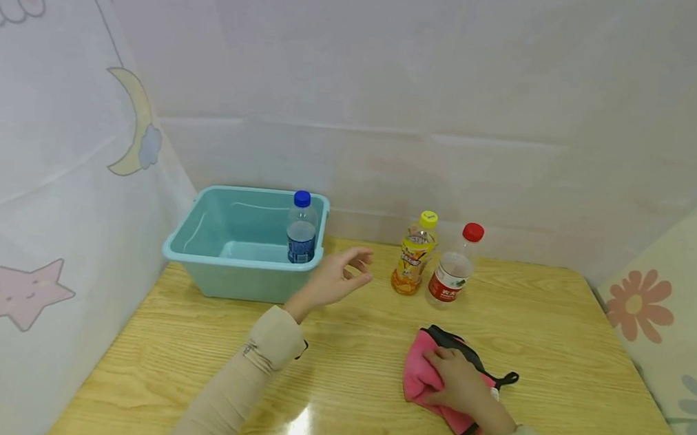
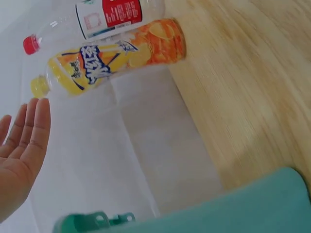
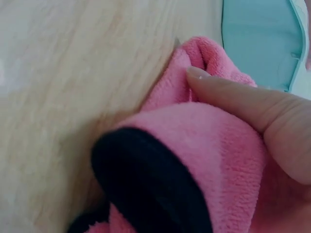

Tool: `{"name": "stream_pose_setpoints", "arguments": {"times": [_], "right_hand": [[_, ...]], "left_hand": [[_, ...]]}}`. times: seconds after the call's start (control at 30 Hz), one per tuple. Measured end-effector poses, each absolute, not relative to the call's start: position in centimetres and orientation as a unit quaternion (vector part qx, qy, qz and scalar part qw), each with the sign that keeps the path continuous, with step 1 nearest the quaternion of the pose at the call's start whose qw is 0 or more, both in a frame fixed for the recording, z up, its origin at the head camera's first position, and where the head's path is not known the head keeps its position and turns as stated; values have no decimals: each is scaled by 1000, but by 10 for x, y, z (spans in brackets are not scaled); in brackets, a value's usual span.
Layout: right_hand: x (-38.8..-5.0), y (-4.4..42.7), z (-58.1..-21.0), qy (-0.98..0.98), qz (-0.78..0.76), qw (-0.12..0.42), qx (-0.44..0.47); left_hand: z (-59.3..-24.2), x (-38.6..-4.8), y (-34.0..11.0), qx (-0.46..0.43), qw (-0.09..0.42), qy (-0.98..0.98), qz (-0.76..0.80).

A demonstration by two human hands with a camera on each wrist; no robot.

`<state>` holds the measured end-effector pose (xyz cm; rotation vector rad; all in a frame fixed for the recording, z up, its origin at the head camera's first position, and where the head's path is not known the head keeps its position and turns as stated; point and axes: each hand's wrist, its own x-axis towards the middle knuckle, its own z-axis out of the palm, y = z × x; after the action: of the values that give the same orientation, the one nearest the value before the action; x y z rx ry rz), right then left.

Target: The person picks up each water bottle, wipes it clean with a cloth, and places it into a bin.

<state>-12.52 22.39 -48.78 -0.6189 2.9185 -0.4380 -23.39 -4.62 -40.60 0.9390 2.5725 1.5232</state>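
Observation:
My left hand (image 1: 338,277) hangs in the air between the tub and the bottles, fingers relaxed and holding nothing. In the left wrist view its palm (image 2: 22,160) shows near the yellow cap. A bottle with a yellow cap and orange label (image 1: 412,259) stands on the table, beside a red-capped bottle (image 1: 450,275). At the front right, my right hand (image 1: 461,386) grips a pink cloth with black edging (image 1: 417,372). The right wrist view shows the thumb (image 3: 228,94) pressed into the cloth's pink folds (image 3: 194,126); the other fingers are hidden there.
A light-blue plastic tub (image 1: 243,281) sits at the back left, with a blue-capped bottle (image 1: 301,234) upright in its right end. The wooden table (image 1: 345,397) meets a white sheet (image 1: 358,108) behind it. The cloth's black loop (image 1: 507,379) points right.

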Motion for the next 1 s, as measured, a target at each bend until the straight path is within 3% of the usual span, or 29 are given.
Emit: {"name": "stream_pose_setpoints", "arguments": {"times": [0.53,1.0], "right_hand": [[-120,220,-491,972,-86,84,-201],[-128,222,-489,965,-76,24,-250]], "left_hand": [[-403,-276,4,265,37,855,444],[-417,-306,30,232,53,849,472]]}}
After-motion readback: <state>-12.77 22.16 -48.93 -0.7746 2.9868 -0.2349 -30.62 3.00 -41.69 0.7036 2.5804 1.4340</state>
